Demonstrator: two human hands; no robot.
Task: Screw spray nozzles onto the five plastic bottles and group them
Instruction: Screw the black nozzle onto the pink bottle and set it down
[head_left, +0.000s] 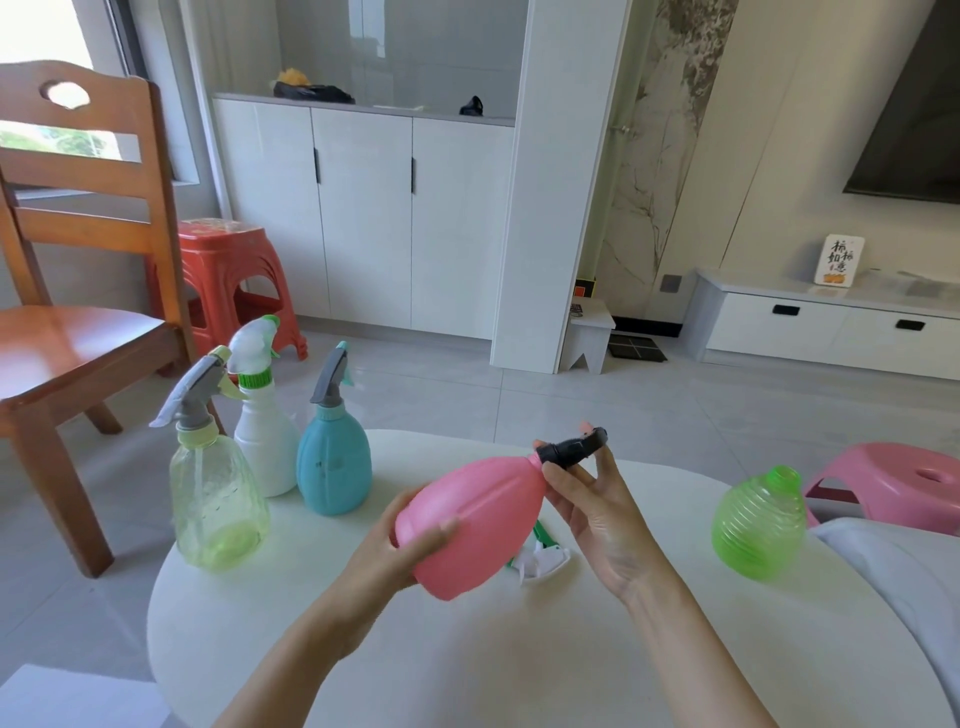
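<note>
Grips both clamped: our left grip (408, 545) round pink bottle (478, 519) base, right grip (597, 512) pinching black nozzle (571, 451) at neck. We see green bottle (756, 525) open-necked on desk (467, 654).

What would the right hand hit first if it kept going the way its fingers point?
Nothing new, probably: the right hand is pinching the black nozzle on the pink bottle. Past it the line looks free over the far edge of the table, though depth is unclear.
</note>
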